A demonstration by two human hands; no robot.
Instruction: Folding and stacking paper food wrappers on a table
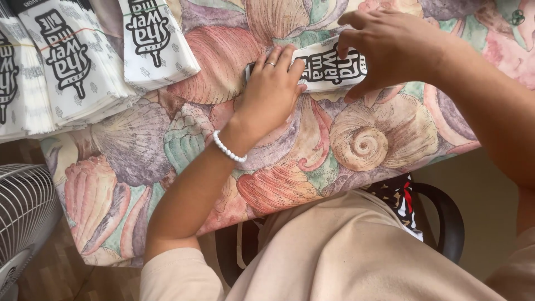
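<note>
Both hands, left (271, 89) and right (390, 47), press flat, half hiding a printed paper bag (329, 67).

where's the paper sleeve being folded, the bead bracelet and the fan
paper sleeve (329, 67), head view, on its printed middle between the hands
bead bracelet (227, 149), head view, on the white beads at the left wrist
fan (22, 206), head view, on its wire grille

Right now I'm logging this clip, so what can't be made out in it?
Head view:
- White paper sleeve: ends covered by the left hand and right hand.
- Stacks of sleeves: cut by the top and left edges.
- Fan: cut by the left edge.
</note>
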